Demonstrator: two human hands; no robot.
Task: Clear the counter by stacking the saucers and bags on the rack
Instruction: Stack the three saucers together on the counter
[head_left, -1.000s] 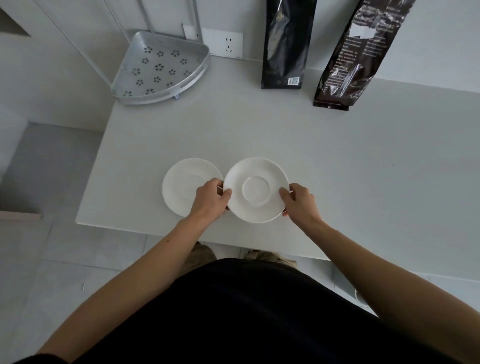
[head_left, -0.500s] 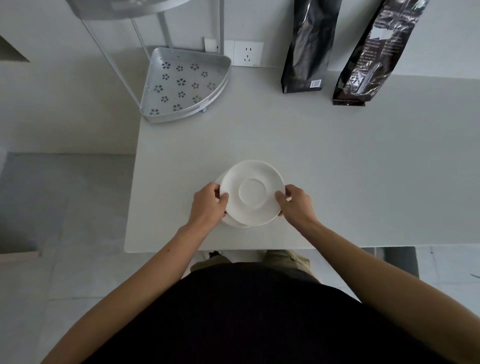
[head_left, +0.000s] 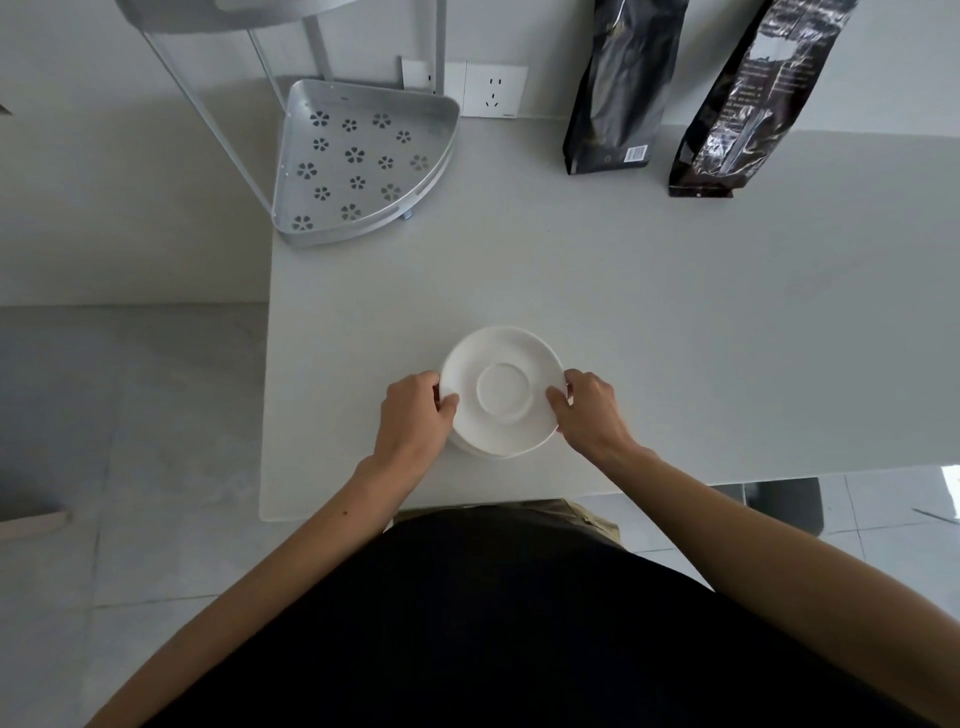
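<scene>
Two white saucers sit stacked near the front edge of the pale counter; only a sliver of the lower one shows under the top one. My left hand grips the stack's left rim and my right hand grips its right rim. A silver corner rack with flower-shaped holes stands at the counter's back left corner, its bottom tray bare. Two dark foil bags lean on the back wall: a black bag and a brown glossy bag to its right.
The rack's upright poles rise to an upper tray at the top left. A wall socket sits behind the rack. The counter's left edge drops to a grey tiled floor.
The right saucer was carried left and set on top of the left one, so the two now form one stack held at both sides. The view also shifted to the left.
</scene>
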